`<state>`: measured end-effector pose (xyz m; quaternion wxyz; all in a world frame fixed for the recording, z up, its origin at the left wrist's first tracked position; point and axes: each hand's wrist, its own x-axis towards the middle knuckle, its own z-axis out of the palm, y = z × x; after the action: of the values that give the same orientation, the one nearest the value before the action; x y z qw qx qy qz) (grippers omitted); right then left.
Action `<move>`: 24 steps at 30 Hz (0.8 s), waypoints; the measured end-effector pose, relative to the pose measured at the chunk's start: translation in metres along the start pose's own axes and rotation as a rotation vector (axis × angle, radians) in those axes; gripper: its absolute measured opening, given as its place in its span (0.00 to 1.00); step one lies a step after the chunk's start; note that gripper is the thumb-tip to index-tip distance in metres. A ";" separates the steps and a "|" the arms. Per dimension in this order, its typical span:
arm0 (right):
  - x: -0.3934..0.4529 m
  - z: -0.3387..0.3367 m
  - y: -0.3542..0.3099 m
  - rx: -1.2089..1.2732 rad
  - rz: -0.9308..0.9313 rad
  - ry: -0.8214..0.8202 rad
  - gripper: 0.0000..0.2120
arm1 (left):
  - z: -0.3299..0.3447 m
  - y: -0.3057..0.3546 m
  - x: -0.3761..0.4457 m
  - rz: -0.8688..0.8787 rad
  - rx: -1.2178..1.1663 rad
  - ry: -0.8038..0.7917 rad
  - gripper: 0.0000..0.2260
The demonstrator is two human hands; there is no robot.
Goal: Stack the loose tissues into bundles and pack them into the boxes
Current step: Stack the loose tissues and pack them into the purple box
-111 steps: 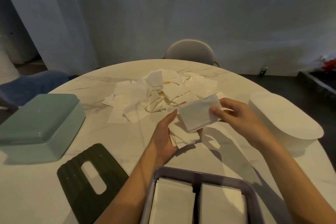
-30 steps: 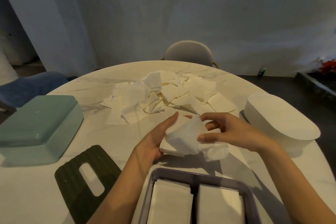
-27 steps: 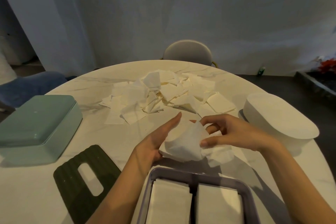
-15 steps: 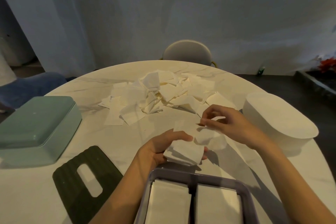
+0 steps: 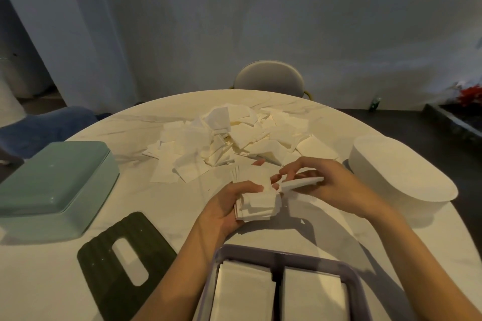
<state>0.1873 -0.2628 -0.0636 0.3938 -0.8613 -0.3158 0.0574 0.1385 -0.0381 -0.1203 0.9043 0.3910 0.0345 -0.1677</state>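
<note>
Bundle [image 5: 257, 204] of stacked tissues sits in our left hand [image 5: 227, 210], thumb clamped over top, edges uneven. Our right hand [image 5: 323, 185] pinches single folded tissue [image 5: 300, 184] just beside bundle. Loose tissue pile [image 5: 229, 143] lies farther back on marble table [image 5: 52, 281]. Purple divided box [image 5: 276, 259] near us, both compartments already holding tissues. Risks, as we judge: thin sheet unfolds or lands skewed, bundle fans out under loose thumb, misaligned stack catches box divider when packed.

You face a pale curtain [image 5: 234, 21] under dim light. A chair [image 5: 268, 77] sits beyond the round marble surface [image 5: 52, 281]. Dark floor [image 5: 391, 125] lies right.
</note>
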 end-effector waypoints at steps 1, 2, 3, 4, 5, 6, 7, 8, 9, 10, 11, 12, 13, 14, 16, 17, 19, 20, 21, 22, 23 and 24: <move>0.000 -0.001 -0.001 -0.007 -0.003 0.042 0.10 | 0.001 0.000 -0.001 0.025 -0.027 -0.022 0.32; 0.000 -0.001 -0.003 0.005 -0.007 0.086 0.10 | 0.001 -0.001 0.000 0.054 -0.047 -0.032 0.33; 0.000 -0.002 -0.006 0.037 -0.010 0.131 0.09 | 0.000 -0.003 0.002 0.085 -0.057 -0.038 0.34; -0.002 -0.002 -0.010 0.104 -0.010 0.166 0.10 | 0.000 -0.004 0.003 0.113 -0.060 -0.050 0.35; -0.003 -0.001 -0.015 0.195 0.008 0.188 0.13 | 0.000 -0.004 0.005 0.138 -0.048 -0.048 0.36; -0.005 0.000 -0.022 0.294 0.047 0.189 0.18 | 0.001 -0.004 0.006 0.163 -0.015 -0.029 0.36; -0.006 0.001 -0.028 0.382 0.082 0.167 0.20 | 0.002 -0.004 0.008 0.194 0.024 -0.007 0.35; -0.007 0.004 -0.032 0.459 0.081 0.140 0.20 | 0.002 -0.006 0.010 0.216 0.062 0.010 0.34; -0.007 0.007 -0.034 0.520 0.060 0.108 0.16 | 0.002 -0.008 0.011 0.212 0.094 0.002 0.33; -0.007 0.012 -0.037 0.555 0.045 0.075 0.12 | 0.004 -0.009 0.011 0.198 0.124 -0.008 0.29; -0.006 0.017 -0.038 0.553 0.047 0.049 0.10 | 0.008 -0.011 0.011 0.156 0.141 0.006 0.24; -0.006 0.021 -0.039 0.515 0.057 0.035 0.11 | 0.012 -0.011 0.009 0.117 0.154 0.047 0.21; -0.005 0.024 -0.035 0.462 0.059 0.027 0.13 | 0.013 -0.012 0.010 0.054 0.117 0.062 0.20; -0.003 0.026 -0.032 0.413 0.050 0.020 0.16 | 0.015 -0.011 0.008 -0.016 0.049 0.055 0.21; -0.001 0.025 -0.026 0.352 0.033 0.015 0.19 | 0.020 -0.010 0.004 -0.067 -0.063 -0.003 0.21; -0.001 0.024 -0.024 0.344 0.041 0.021 0.19 | 0.019 -0.010 0.004 -0.059 -0.055 -0.009 0.21; -0.001 0.025 -0.024 0.303 0.059 0.044 0.21 | 0.021 -0.011 0.002 -0.059 -0.022 -0.024 0.24; 0.000 0.026 -0.023 0.239 0.058 0.064 0.22 | 0.022 -0.011 0.001 -0.080 -0.020 -0.017 0.25; 0.000 0.028 -0.021 0.172 0.045 0.080 0.23 | 0.023 -0.011 0.000 -0.101 -0.020 -0.019 0.28; 0.001 0.031 -0.019 0.129 0.033 0.093 0.22 | 0.024 -0.011 -0.001 -0.120 -0.034 -0.038 0.30; 0.001 0.032 -0.017 0.110 0.025 0.106 0.21 | 0.024 -0.011 -0.001 -0.119 -0.045 -0.057 0.32; 0.001 0.032 -0.016 0.094 0.017 0.122 0.20 | 0.024 -0.011 -0.001 -0.117 -0.049 -0.063 0.33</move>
<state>0.1696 -0.2339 -0.0735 0.4518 -0.8464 -0.2810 0.0228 0.1320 -0.0623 -0.1108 0.9030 0.3604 0.0330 -0.2315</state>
